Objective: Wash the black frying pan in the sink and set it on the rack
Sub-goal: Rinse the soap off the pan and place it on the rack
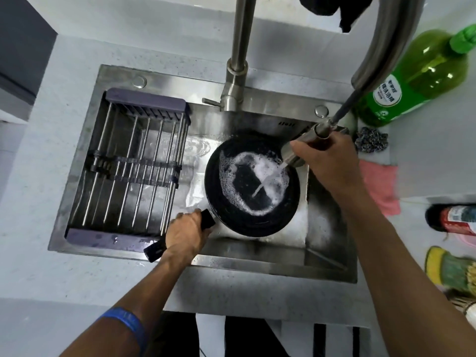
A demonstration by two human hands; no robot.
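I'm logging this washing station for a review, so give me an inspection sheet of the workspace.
Surface: steel sink, wet, set in a pale counter.
Job's things: black frying pan in the sink, foamy, water streaming in; rack bare, across the sink's left side.
Clutter: green bottle, steel scourer, pink cloth, sponge on the counter to the right.
Hands: left hand grips the pan handle; right hand holds the pull-out sprayer.
Cables: sprayer hose only.
Surroundings: nothing seen.
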